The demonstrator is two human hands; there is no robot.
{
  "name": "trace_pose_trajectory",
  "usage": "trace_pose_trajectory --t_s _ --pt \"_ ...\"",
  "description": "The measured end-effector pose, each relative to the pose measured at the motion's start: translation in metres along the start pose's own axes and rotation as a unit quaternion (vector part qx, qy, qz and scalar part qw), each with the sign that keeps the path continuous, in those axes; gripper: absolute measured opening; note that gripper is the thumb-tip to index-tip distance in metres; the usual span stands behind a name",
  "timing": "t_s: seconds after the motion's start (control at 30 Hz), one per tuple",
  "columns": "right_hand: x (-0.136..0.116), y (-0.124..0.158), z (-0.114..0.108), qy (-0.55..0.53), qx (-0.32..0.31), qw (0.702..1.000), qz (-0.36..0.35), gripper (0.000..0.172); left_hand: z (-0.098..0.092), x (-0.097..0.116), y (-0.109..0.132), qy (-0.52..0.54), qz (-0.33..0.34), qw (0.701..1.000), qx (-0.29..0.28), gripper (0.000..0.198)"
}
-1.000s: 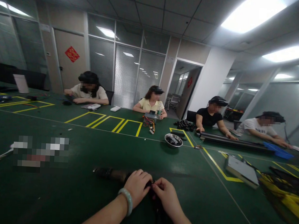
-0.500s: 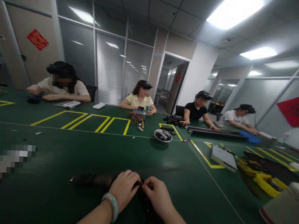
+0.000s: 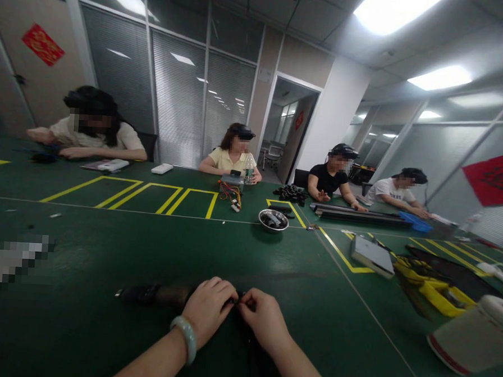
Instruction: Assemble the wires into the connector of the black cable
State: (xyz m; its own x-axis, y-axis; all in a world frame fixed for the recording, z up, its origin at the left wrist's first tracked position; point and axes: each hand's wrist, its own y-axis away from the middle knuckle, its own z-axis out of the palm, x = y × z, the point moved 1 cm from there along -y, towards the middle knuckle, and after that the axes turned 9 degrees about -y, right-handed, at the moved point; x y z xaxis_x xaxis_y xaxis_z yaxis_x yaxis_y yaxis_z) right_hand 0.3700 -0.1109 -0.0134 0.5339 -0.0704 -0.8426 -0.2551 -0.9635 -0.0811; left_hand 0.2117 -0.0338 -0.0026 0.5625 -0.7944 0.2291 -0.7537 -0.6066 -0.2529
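Note:
My left hand, with a pale green bangle on the wrist, is curled over one end of a long dark object that lies on the green table. My right hand meets it fingertip to fingertip, pinching a small dark part I cannot make out. Dark cable or strap runs down from the hands toward me.
A metal bowl with dark parts sits mid-table, near a wired module. To the right lie a grey flat box, yellow parts and a white container. Several seated people work along the far side. Yellow tape lines mark the table.
The view has swung to the right, so everything has slid left and the white container shows more. My hands stay together on the dark object.

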Motion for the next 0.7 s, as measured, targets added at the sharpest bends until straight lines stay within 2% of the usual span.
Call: trace_pose_trajectory --t_s 0.3,0.57,0.7 --pt "0.0001 -0.0007 0.0007 -0.009 -0.012 1.000 0.011 0.007 0.0031 -0.0002 0.0038 0.001 -0.020 1.000 0.024 0.015" --pt "-0.0001 -0.0008 0.0005 -0.004 -0.011 1.000 0.012 0.007 0.0002 0.0004 0.0042 0.008 -0.012 1.000 0.016 0.021" --pt "0.0011 -0.0005 0.0006 -0.011 -0.009 1.000 0.011 0.007 0.0012 -0.0003 0.0039 0.010 -0.026 0.999 0.017 0.016"
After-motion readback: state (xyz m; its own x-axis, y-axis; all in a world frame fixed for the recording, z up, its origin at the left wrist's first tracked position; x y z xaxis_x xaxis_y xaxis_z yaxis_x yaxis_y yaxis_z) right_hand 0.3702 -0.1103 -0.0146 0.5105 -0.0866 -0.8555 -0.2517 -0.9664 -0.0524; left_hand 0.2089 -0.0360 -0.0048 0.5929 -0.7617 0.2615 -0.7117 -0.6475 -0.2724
